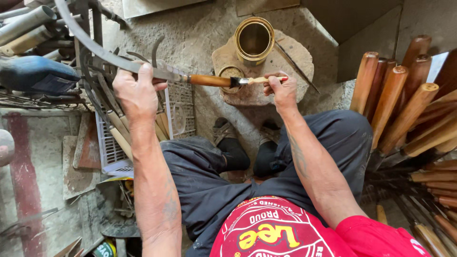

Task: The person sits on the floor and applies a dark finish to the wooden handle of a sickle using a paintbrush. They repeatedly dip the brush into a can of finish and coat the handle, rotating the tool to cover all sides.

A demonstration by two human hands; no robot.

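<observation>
My left hand [139,90] grips a sickle [107,57] by the metal just ahead of its wooden handle [209,80], the curved grey blade sweeping up to the left. In my right hand [282,90] is a small paintbrush [259,80], its dark bristles touching the end of the sickle's wooden handle. Below and beyond the brush, an open brass-coloured tin [254,40] and its round lid [231,74] sit on a flat stone [290,59].
Varnished wooden-handled tools [404,104] lean in a row at the right. More sickles rest in a white crate [112,152] at the left, beside metal scrap and a blue object [33,74]. My knees and sandalled feet are below.
</observation>
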